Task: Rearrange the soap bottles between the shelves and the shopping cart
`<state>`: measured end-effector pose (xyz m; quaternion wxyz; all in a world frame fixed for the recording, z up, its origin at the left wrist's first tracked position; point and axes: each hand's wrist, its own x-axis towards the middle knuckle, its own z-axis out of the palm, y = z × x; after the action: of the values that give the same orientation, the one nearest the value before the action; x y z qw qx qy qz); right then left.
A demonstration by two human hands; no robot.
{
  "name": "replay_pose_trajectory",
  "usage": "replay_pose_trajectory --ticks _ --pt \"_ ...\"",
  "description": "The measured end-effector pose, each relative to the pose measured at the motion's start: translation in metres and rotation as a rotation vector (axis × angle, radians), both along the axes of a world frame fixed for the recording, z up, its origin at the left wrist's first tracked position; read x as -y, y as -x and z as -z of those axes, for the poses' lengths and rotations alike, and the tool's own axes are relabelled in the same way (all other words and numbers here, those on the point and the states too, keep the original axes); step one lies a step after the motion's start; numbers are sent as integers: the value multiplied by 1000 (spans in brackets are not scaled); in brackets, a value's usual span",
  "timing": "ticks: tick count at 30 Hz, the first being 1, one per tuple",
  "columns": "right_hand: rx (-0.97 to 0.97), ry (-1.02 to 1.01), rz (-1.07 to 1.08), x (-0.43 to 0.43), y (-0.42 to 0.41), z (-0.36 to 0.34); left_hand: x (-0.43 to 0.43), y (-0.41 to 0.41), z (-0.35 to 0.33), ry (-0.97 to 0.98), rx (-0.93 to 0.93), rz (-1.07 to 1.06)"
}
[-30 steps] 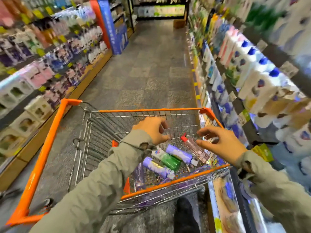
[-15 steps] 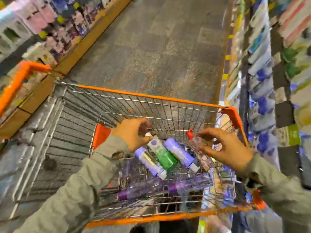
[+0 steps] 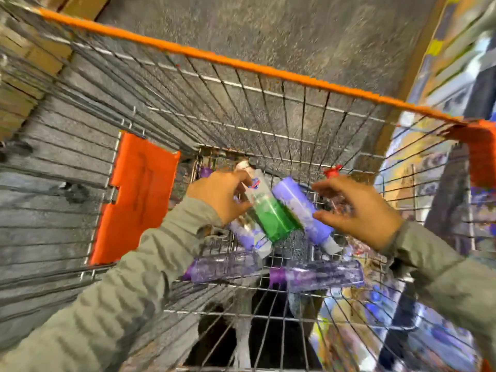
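Orange-trimmed cart, green and purple soap
Flap orange, wires silver; green bottle with white top; lilac bottle; clear purple bottles; red cap; olive sleeves; speckled grey floor.

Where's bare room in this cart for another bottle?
Bare wire shows in the strip nearer you than the two clear purple bottles, and a gap between them and the green bottle. Beyond, bottles, left hand and right hand crowd together. The left sleeve hides the floor beside the orange flap.

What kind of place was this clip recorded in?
Probably a supermarket or drugstore aisle: a wire shopping cart with orange trim holds a green bottle and purple bottles, and blurred stocked shelves stand on the right.
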<state>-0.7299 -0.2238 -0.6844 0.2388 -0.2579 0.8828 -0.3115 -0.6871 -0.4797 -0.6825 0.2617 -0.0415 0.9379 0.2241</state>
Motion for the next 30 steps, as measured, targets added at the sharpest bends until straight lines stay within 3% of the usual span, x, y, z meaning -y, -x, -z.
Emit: replay_pose_trajectory --ticks 9,13,20,26,30 --pt "123 -171 -35 -7 -16 106 -11 -9 80 154 104 232" --pt "155 -365 -91 -14 -25 138 -19 -19 112 206 204 356" --pt "213 -653 -8 -29 -43 164 -21 -39 153 314 282 496" --pt "297 -637 187 -28 -57 175 -34 -48 174 278 246 666" --pt "323 -532 326 -30 -59 183 -38 -51 182 273 -1 730"
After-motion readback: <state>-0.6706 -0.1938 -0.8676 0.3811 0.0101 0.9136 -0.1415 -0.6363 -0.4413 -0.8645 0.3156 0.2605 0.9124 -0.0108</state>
